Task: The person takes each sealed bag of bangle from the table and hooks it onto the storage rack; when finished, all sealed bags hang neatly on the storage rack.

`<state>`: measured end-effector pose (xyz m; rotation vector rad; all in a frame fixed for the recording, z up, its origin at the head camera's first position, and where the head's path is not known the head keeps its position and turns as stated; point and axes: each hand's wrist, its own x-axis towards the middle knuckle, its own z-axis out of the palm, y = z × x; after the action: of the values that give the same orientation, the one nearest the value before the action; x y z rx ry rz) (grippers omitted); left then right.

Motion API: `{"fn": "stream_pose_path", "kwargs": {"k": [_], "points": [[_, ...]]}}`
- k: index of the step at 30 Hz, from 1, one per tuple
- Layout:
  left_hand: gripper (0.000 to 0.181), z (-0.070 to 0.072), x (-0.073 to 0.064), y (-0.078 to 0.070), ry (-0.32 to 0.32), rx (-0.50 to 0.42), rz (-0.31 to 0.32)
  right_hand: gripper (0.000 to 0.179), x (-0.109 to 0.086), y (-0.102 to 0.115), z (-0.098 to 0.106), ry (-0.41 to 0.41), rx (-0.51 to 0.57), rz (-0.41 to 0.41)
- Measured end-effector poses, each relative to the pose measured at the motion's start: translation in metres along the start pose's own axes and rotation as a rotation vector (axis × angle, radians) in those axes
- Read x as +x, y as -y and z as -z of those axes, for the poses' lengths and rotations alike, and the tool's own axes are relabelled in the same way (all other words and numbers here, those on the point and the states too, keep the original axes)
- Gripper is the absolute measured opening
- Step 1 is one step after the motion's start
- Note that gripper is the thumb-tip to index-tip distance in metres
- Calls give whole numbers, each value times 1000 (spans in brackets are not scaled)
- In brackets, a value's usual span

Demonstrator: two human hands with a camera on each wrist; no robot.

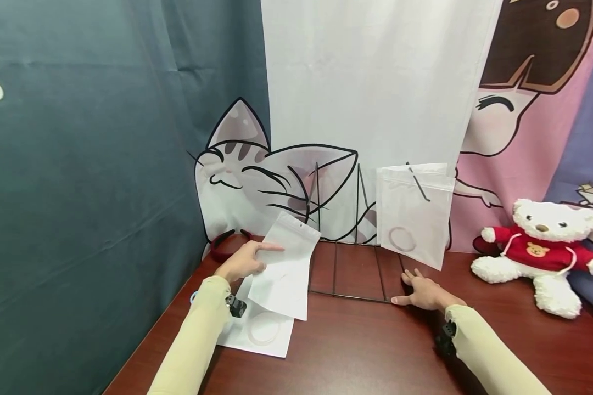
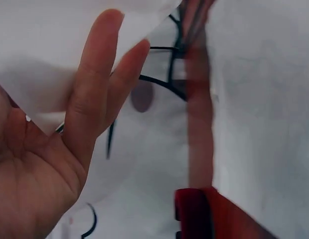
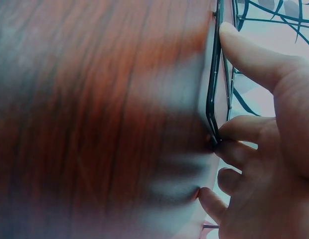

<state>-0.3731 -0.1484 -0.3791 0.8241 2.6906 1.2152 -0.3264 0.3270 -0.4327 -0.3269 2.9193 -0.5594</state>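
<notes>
wire rack (image 1: 358, 298) — black | pouch (image 1: 281, 274) — white | tabletop (image 1: 356, 340) reddish brown, grained | bear (image 1: 555, 219) white, hoodie (image 1: 553, 258) red | curtain (image 1: 79, 164) dark teal

Metal rack (image 3: 214, 69), glossy wooden table (image 1: 365, 351)

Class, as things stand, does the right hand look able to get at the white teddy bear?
Probably yes. The right hand touches the front corner of the black wire rack, and the head view shows only tabletop between that hand and the white teddy bear.
</notes>
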Motion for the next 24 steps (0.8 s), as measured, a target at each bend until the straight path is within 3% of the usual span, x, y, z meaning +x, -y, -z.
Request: {"fn": "stream_pose_path", "kwargs": {"k": [5, 11, 20, 24], "points": [[66, 2, -8, -15, 53, -20, -93, 101, 0, 1, 1, -2, 10, -10], [64, -15, -1, -41, 119, -58, -232, 101, -3, 1, 0, 1, 57, -26], [64, -53, 8, -71, 67, -88, -402, 103, -3, 3, 1, 17, 72, -33], [62, -65, 14, -83, 16, -119, -457, 102, -3, 2, 1, 31, 61, -34]]}}
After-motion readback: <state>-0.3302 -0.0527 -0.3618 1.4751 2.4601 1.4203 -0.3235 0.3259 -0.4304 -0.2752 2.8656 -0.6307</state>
